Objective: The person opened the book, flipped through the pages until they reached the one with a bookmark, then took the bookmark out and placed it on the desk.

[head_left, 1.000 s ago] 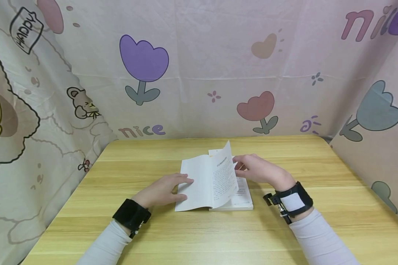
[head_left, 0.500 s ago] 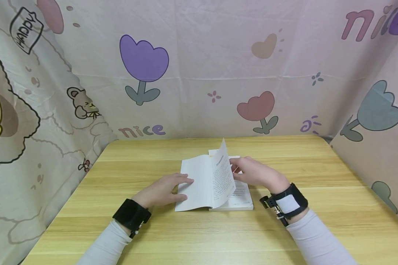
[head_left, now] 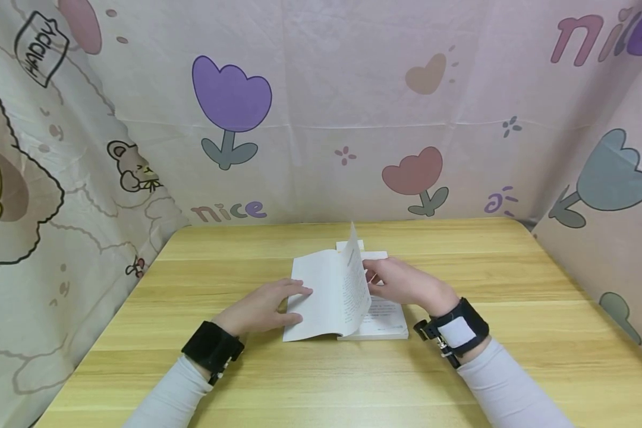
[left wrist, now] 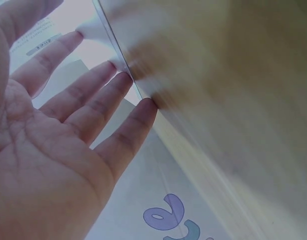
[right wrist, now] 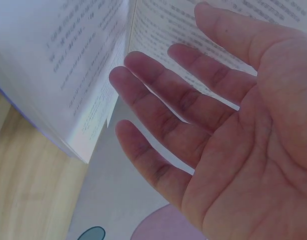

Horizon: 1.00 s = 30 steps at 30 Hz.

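Note:
A white paperback book point(head_left: 314, 291) lies open on the wooden table in the head view. One printed page point(head_left: 356, 291) stands raised near the spine, leaning over to the left. My left hand point(head_left: 259, 306) rests at the left edge of the book, its fingers on the left page; in the left wrist view those fingers point(left wrist: 101, 105) are extended along the paper's edge. My right hand point(head_left: 406, 282) is behind the raised page, over the right side of the book. Its fingers point(right wrist: 158, 107) are spread and gently bent in the right wrist view, with printed pages beyond them.
A white piece point(head_left: 357, 245) shows past the book's top edge; what it is I cannot tell. Patterned cloth point(head_left: 321, 119) hangs behind the table point(head_left: 321, 386) and along both sides. Each wrist wears a black strap point(head_left: 212, 349).
My right hand has moved left, and the raised page has swung left with it, baring more of the page below. The left hand has stayed in place.

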Each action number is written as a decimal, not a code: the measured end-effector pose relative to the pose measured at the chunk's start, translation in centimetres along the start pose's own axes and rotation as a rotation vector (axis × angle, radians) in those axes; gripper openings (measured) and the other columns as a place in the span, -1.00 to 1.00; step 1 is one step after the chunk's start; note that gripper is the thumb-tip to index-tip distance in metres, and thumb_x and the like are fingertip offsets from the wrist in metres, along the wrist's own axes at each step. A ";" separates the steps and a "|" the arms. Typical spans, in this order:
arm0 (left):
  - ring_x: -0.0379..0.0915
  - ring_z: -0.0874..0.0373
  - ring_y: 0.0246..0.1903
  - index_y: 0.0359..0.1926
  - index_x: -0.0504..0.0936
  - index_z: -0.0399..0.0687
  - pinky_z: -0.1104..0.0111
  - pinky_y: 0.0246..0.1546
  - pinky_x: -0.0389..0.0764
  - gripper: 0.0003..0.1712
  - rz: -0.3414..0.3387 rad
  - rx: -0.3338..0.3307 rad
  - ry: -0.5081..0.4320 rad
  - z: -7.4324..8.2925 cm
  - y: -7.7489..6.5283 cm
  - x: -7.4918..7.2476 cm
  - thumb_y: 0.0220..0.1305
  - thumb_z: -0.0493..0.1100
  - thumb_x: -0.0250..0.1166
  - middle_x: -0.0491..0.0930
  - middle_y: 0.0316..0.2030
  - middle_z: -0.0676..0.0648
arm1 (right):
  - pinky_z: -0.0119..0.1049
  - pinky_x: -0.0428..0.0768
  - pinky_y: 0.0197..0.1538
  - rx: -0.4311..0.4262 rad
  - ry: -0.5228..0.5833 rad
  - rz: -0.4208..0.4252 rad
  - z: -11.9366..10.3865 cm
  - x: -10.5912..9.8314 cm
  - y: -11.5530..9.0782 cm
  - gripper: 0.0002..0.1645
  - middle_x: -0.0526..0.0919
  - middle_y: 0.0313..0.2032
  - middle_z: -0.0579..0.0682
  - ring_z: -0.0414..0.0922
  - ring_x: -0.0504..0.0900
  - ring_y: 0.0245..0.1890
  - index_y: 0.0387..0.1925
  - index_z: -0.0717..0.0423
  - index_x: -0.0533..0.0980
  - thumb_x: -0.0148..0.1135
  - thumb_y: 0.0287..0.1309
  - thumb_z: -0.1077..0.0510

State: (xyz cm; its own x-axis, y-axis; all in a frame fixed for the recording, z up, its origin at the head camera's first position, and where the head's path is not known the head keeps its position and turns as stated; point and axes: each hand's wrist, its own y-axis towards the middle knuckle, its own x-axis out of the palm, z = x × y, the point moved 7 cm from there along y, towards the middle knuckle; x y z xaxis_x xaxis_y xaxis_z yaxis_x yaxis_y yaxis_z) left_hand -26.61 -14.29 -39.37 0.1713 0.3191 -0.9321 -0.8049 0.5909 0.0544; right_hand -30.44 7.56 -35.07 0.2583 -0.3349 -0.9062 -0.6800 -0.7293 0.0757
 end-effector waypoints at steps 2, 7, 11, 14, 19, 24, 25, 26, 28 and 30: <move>0.18 -0.01 0.28 0.29 0.48 0.04 0.10 0.23 0.24 -0.38 0.007 -0.008 -0.006 0.0 0.0 0.0 0.23 0.06 0.32 0.32 0.30 -0.13 | -0.25 0.60 -0.11 -0.007 -0.004 0.002 -0.2 0.1 0.1 -0.78 0.65 -0.24 -0.01 -0.14 0.63 -0.22 -0.08 0.12 0.50 0.22 0.22 0.25; 0.18 0.00 0.28 0.27 0.50 0.08 0.10 0.23 0.25 -0.39 0.024 -0.029 -0.007 -0.1 0.0 -0.1 0.20 0.06 0.34 0.32 0.30 -0.11 | -0.29 0.59 -0.12 -0.015 -0.009 0.003 -0.5 0.4 0.3 -0.83 0.65 -0.23 -0.02 -0.17 0.62 -0.22 -0.14 0.08 0.49 0.22 0.23 0.23; 0.19 0.01 0.27 0.24 0.52 0.09 0.11 0.23 0.25 -0.42 0.029 -0.040 -0.010 -0.1 -0.1 -0.2 0.20 0.07 0.34 0.33 0.29 -0.09 | -0.28 0.59 -0.13 -0.025 -0.019 0.010 -0.7 0.6 0.4 -0.78 0.65 -0.22 -0.03 -0.20 0.61 -0.22 -0.07 0.10 0.49 0.20 0.26 0.17; 0.21 0.03 0.25 0.21 0.53 0.07 0.13 0.22 0.27 -0.44 0.037 -0.037 -0.018 0.0 0.0 -0.3 0.19 0.06 0.35 0.36 0.26 -0.07 | -0.29 0.59 -0.15 -0.007 -0.017 0.007 -0.8 0.8 0.4 -0.67 0.65 -0.21 -0.04 -0.21 0.60 -0.22 0.05 0.12 0.49 0.19 0.28 0.11; 0.28 0.09 0.18 0.16 0.55 0.04 0.18 0.18 0.33 -0.47 0.054 -0.018 -0.029 -0.1 0.1 -0.4 0.17 0.03 0.37 0.42 0.19 -0.01 | -0.28 0.59 -0.13 0.007 0.010 -0.008 -0.9 1.1 0.4 -0.60 0.63 -0.19 -0.05 -0.21 0.59 -0.20 0.09 0.12 0.47 0.21 0.29 0.05; 0.30 0.12 0.15 0.14 0.55 0.04 0.21 0.16 0.33 -0.50 0.061 0.009 -0.029 0.1 0.2 -0.6 0.19 0.03 0.36 0.45 0.14 0.03 | -0.20 0.58 -0.08 -0.014 0.060 -0.009 -1.3 1.3 0.5 -0.61 0.63 -0.15 0.00 -0.16 0.59 -0.16 0.08 0.16 0.47 0.21 0.28 0.08; 0.30 0.12 0.15 0.14 0.55 0.05 0.21 0.16 0.33 -0.50 0.062 0.012 -0.029 0.1 0.2 -0.6 0.19 0.04 0.35 0.46 0.14 0.03 | -0.19 0.58 -0.07 -0.021 0.072 -0.008 -1.4 1.3 0.5 -0.61 0.63 -0.14 0.02 -0.15 0.59 -0.15 0.08 0.17 0.47 0.21 0.28 0.09; 0.30 0.11 0.15 0.15 0.55 0.05 0.21 0.16 0.33 -0.50 0.063 0.013 -0.031 0.1 0.2 -0.6 0.19 0.04 0.35 0.46 0.14 0.03 | -0.18 0.58 -0.07 -0.028 0.081 -0.008 -1.4 1.3 0.5 -0.61 0.63 -0.13 0.03 -0.13 0.59 -0.14 0.08 0.18 0.47 0.21 0.28 0.10; 0.30 0.10 0.15 0.15 0.55 0.04 0.20 0.15 0.34 -0.49 0.064 0.015 -0.034 0.1 0.1 -0.7 0.20 0.04 0.35 0.46 0.14 0.01 | -0.16 0.58 -0.07 -0.043 0.097 -0.010 -1.5 1.5 0.6 -0.62 0.63 -0.12 0.07 -0.11 0.59 -0.14 0.08 0.20 0.47 0.21 0.28 0.12; 0.31 0.09 0.15 0.15 0.55 0.04 0.19 0.15 0.35 -0.48 0.066 0.011 -0.039 0.1 0.1 -0.8 0.19 0.04 0.35 0.46 0.15 0.00 | -0.17 0.59 -0.07 -0.047 0.096 -0.013 -1.5 1.6 0.7 -0.61 0.63 -0.11 0.08 -0.12 0.59 -0.14 0.09 0.19 0.47 0.21 0.28 0.12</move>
State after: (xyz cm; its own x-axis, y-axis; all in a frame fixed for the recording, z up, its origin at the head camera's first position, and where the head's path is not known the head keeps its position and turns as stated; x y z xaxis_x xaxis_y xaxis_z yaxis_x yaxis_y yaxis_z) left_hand -26.75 -14.42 -38.54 0.1401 0.3859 -0.9118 -0.8091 0.5755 0.1192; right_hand -29.45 5.56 -35.87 0.3335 -0.3791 -0.8632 -0.6435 -0.7607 0.0854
